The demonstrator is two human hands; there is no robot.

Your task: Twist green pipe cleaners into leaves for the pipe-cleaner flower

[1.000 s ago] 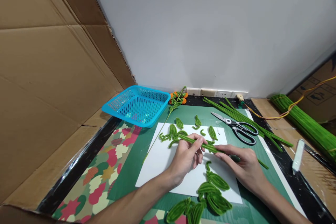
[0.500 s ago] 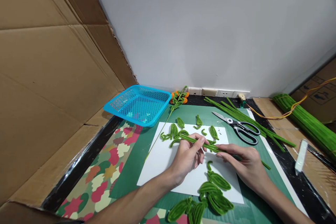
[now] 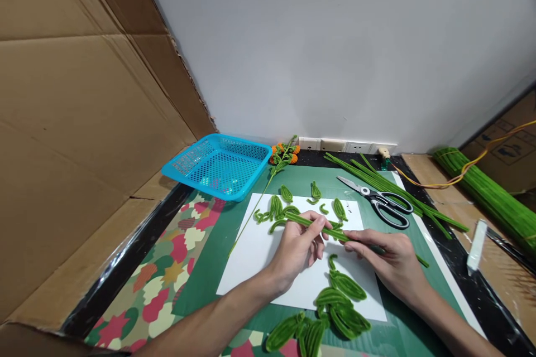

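Above the white paper (image 3: 251, 268), my left hand (image 3: 299, 242) is closed on green fuzzy pipe cleaners (image 3: 337, 234) that run across to the right. My right hand (image 3: 387, 256) pinches the same pipe cleaners farther along, and their end pokes out beyond its knuckles. Coiled green leaf shapes (image 3: 339, 209) of pipe cleaner lie on the paper behind my hands. More leaf shapes (image 3: 345, 315) are heaped at the paper's near edge. Part of the pipe cleaners is hidden by my fingers, so I cannot tell how many they are.
Black-handled scissors (image 3: 381, 201) lie right of the paper, beside loose green pipe cleaners (image 3: 393, 192). A blue basket (image 3: 251, 187) stands back left, next to an orange-flowered stem (image 3: 285, 159). A thick green bundle (image 3: 486, 189) and a white utility knife (image 3: 476, 248) are at right.
Both hands keep their hold on the pipe cleaners in nearly the same place. The whole view has shifted very slightly.
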